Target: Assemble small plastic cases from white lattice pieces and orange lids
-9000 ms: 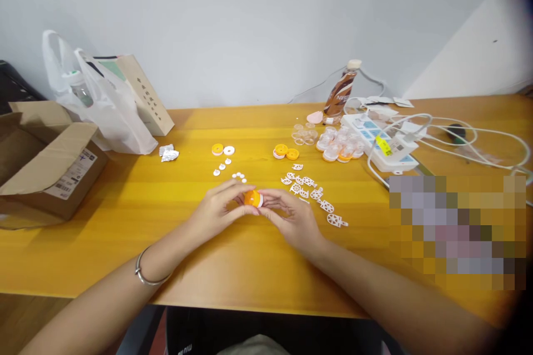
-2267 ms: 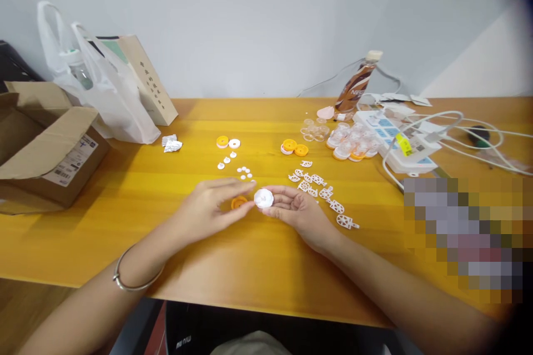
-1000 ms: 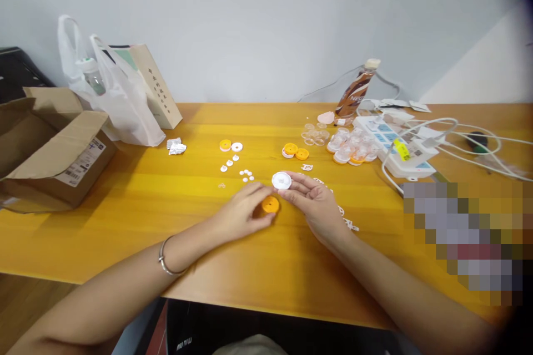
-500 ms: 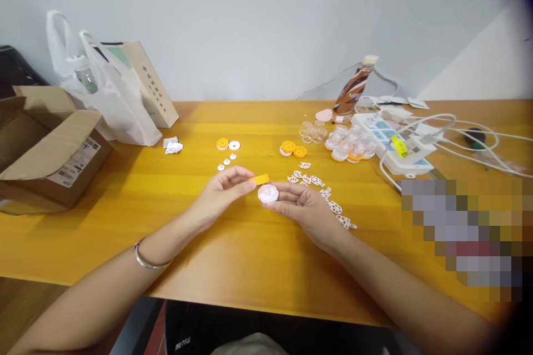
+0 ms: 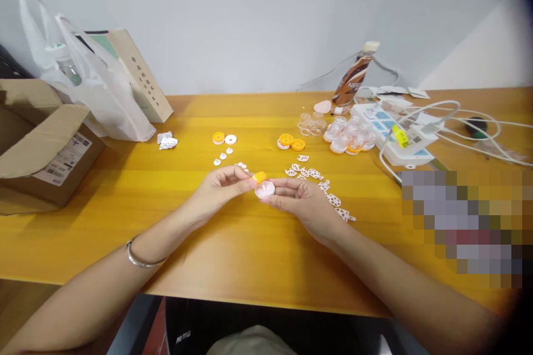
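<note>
The left hand [image 5: 220, 187] pinches an orange round piece [image 5: 260, 177] between thumb and fingertips, the other fingers loosely curled. The right hand [image 5: 310, 206] grips a shallow white cup [image 5: 265, 191] by its right side, thumb in front, fingers behind. The orange piece sits tilted at the cup's upper-left rim — whether they touch, I cannot tell. Half a second ago the orange piece was held nearly level; now it slants.

Small white discs [image 5: 242, 166] lie just beyond the left fingers, and white cutout pieces [image 5: 313, 174] just beyond the right hand. Bare wood of the table [image 5: 233, 258] runs between the forearms to its front edge — the cardboard box [image 5: 45, 161] stands well apart at left, the power strip [image 5: 393, 138] at right.
</note>
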A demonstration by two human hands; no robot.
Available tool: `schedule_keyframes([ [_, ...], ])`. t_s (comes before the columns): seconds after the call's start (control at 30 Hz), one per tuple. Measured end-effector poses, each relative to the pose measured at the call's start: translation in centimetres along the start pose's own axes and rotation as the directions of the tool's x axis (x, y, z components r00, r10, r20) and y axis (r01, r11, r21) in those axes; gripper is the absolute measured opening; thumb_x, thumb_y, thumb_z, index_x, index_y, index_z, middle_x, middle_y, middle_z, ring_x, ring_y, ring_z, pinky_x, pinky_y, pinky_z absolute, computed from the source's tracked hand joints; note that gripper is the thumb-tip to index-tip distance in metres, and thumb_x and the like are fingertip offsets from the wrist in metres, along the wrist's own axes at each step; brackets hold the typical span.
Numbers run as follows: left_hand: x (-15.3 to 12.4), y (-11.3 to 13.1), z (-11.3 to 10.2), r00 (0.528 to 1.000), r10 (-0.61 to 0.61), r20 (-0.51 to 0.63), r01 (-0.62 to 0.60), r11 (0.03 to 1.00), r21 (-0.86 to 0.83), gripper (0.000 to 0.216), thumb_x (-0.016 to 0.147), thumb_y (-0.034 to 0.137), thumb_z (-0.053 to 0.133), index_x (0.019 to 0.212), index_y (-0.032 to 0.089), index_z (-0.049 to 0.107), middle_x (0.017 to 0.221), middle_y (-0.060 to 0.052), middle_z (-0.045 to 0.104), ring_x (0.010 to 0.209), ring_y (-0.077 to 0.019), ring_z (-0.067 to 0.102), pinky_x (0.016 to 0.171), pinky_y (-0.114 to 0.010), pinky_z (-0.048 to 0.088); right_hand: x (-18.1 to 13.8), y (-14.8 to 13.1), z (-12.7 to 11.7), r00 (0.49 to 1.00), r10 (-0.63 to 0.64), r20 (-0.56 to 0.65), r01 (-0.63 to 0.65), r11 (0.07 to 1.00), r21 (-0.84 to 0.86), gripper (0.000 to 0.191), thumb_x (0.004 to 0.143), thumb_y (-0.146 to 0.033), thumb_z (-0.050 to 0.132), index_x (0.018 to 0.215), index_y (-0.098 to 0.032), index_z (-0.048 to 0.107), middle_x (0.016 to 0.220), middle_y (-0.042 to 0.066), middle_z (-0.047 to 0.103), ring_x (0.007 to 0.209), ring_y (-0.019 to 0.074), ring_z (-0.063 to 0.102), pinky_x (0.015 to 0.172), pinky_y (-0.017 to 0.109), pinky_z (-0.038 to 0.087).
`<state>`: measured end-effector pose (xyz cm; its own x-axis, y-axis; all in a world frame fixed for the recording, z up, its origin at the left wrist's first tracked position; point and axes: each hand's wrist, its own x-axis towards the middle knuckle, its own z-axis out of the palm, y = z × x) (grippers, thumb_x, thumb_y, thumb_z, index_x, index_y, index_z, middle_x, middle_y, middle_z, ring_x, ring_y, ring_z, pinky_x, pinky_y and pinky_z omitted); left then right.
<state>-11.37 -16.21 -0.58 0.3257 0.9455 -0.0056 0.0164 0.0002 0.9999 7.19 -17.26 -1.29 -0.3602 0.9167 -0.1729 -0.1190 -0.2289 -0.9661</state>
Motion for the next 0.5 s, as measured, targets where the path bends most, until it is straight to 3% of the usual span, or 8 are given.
schedule_keyframes([
  [0.27, 0.09, -0.02, 0.25, 0.999, -0.026, -0.027, 0.027, 0.999, 0.017, 0.017, 0.069, 0.026, 0.068, 0.071, 0.015, 0.056, 0.075, 0.001, 0.062, 0.070, -0.0099, 0.057, 0.075, -0.027, 0.044, 0.11, 0.09, 0.06, 1.000, -0.001, -0.012, 0.001, 1.000, -0.028, 0.025, 0.060, -0.025, 0.072, 0.084, -0.022, 0.068, 0.087, 0.001, 0.071, 0.084, 0.0157, 0.065, 0.086, 0.033, 0.047],
  [0.37, 0.08, -0.34, 0.26, 1.000, -0.003, -0.006, 0.003, 0.998, 0.067, 0.024, 0.067, 0.027, 0.069, 0.085, 0.016, 0.057, 0.078, 0.000, 0.062, 0.074, -0.0118, 0.058, 0.077, -0.030, 0.044, 0.16, 0.15, 0.09, 1.000, 0.004, -0.008, -0.005, 0.999, -0.042, 0.023, 0.058, -0.024, 0.073, 0.081, -0.022, 0.068, 0.081, -0.001, 0.071, 0.079, 0.0150, 0.066, 0.085, 0.032, 0.048],
  [0.5, -0.12, -0.47, 0.26, 0.997, 0.072, 0.009, -0.072, 0.960, 0.270, 0.039, 0.067, 0.028, 0.070, 0.104, 0.019, 0.059, 0.086, -0.003, 0.064, 0.087, -0.0164, 0.057, 0.088, -0.036, 0.038, 0.17, 0.34, 0.05, 1.000, -0.011, 0.029, 0.013, 0.998, -0.058, 0.027, 0.059, -0.023, 0.072, 0.086, -0.023, 0.069, 0.079, -0.001, 0.071, 0.077, 0.0145, 0.066, 0.084, 0.032, 0.049],
])
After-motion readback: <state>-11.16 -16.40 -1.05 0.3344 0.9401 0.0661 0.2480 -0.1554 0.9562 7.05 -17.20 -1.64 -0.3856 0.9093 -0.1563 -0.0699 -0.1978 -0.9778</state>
